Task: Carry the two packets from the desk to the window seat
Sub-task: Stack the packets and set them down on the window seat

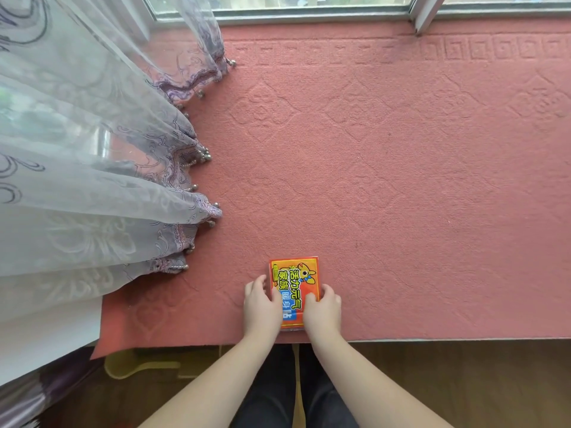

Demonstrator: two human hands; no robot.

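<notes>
An orange packet (293, 278) with yellow and blue print lies flat on the pink window seat mat (386, 180), close to the mat's front edge. Only one packet face shows; I cannot tell whether a second lies beneath it. My left hand (261, 305) rests on the packet's left edge, thumb on top. My right hand (321, 310) rests on its right edge, thumb on the printed face. Both hands press or hold the packet against the mat.
A sheer lilac curtain (92, 168) with beaded hem drapes over the mat's left part. The window frame (309, 12) runs along the far edge. Wooden floor (463, 381) and my dark trouser legs lie below the seat's front edge.
</notes>
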